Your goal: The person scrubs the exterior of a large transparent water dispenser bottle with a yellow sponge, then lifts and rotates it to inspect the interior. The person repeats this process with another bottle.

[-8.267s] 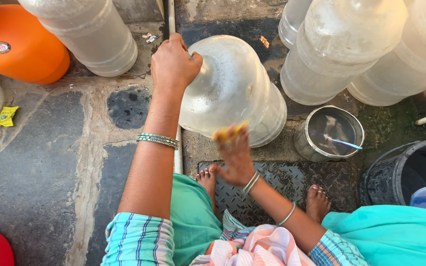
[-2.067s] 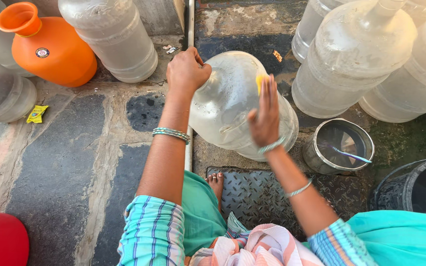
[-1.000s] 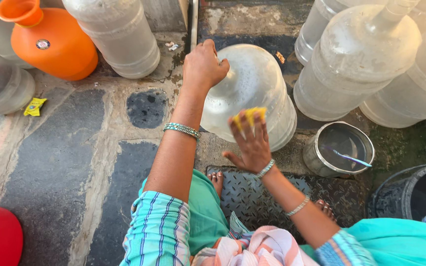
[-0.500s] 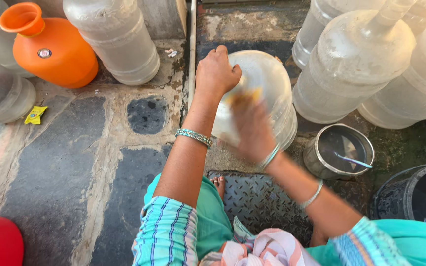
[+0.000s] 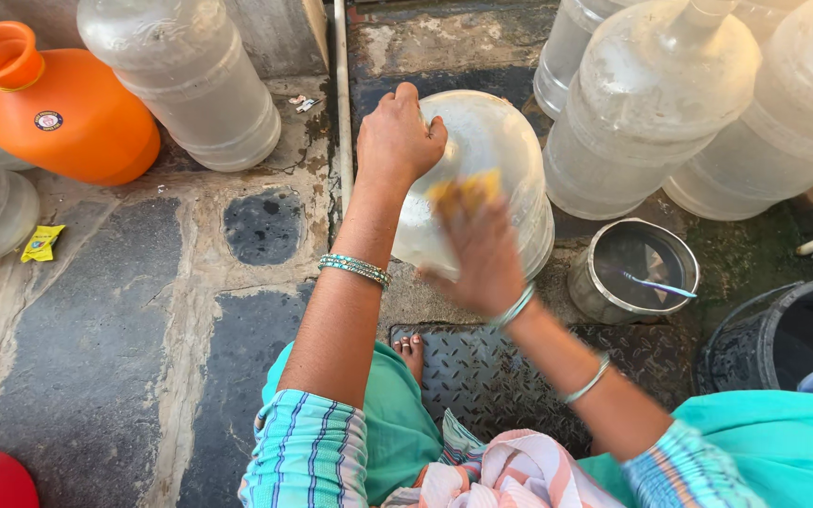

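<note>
Left hand [image 5: 397, 141] is gripping the tilted clear jug [image 5: 496, 160] on the stone floor while the blurred right hand [image 5: 482, 254] is pressing a yellow sponge [image 5: 463, 188] against its wall, likely slippery, stiff and light.

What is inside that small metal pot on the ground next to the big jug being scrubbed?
In the metal pot a thin blue-handled stick, perhaps a toothbrush, lies across dark contents, probably water. The bottom cannot be seen.

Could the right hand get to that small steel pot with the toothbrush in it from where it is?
Probably yes. The right hand, pressing a yellow sponge against the clear water jug, is just left of the steel pot. Nothing stands between them, and the pot's mouth is open upward.
</note>
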